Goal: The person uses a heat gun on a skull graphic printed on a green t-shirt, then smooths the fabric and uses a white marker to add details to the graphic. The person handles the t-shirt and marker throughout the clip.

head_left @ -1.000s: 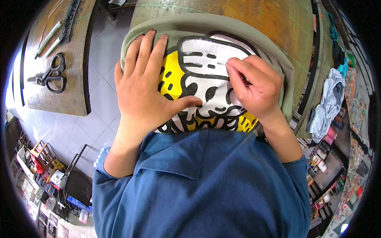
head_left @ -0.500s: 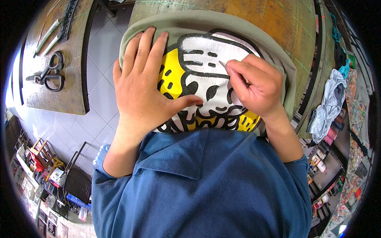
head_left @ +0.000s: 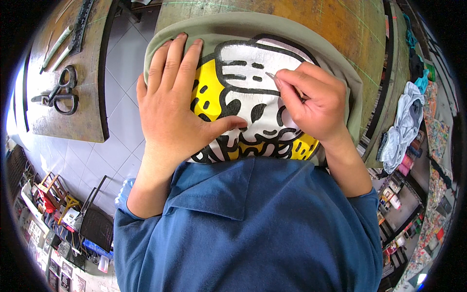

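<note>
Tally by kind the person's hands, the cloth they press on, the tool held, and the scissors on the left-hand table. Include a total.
Hands: 2 (left hand, right hand)
Printed cloth: 1
Thin tool: 1
Scissors: 1 pair
Total: 5

Left hand (head_left: pixel 169 109) is spread flat on this olive fabric (head_left: pixel 262 23) with a yellow, white and black print (head_left: pixel 208 90), while the right hand (head_left: pixel 321 100) pinches a thin tool (head_left: pixel 270 75) over the white part. Black-handled scissors (head_left: pixel 57 95) just chilling on the left-side table (head_left: pixel 87 124).
</note>
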### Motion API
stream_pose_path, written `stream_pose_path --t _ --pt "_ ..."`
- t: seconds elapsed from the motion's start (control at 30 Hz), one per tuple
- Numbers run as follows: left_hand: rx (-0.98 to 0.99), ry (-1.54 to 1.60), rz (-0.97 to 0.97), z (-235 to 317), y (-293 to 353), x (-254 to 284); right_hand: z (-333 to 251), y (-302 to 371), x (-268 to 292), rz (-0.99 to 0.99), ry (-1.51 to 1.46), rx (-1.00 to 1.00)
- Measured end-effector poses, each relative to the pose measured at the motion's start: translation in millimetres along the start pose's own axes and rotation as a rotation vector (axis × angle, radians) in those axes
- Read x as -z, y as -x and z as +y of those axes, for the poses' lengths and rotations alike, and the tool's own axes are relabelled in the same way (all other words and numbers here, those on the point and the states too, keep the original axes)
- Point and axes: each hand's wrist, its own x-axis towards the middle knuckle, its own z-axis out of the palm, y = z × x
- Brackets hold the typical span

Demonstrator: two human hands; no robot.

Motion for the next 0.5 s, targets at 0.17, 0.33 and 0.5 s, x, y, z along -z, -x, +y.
stream_pose_path --t 0.17,0.33,0.5 --pt "0.003 0.006 -0.002 -0.2 0.4 -0.4 2.3 -0.2 4.4 -0.081 -0.005 0.035" --pt "0.006 0.002 -0.004 0.1 0.1 0.2 2.7 -1.3 7.0 -0.124 -0.015 0.039" --pt "0.0 -0.003 -0.005 -0.4 -0.1 0.2 0.7 -0.5 3.4 -0.05 -0.076 -0.057"
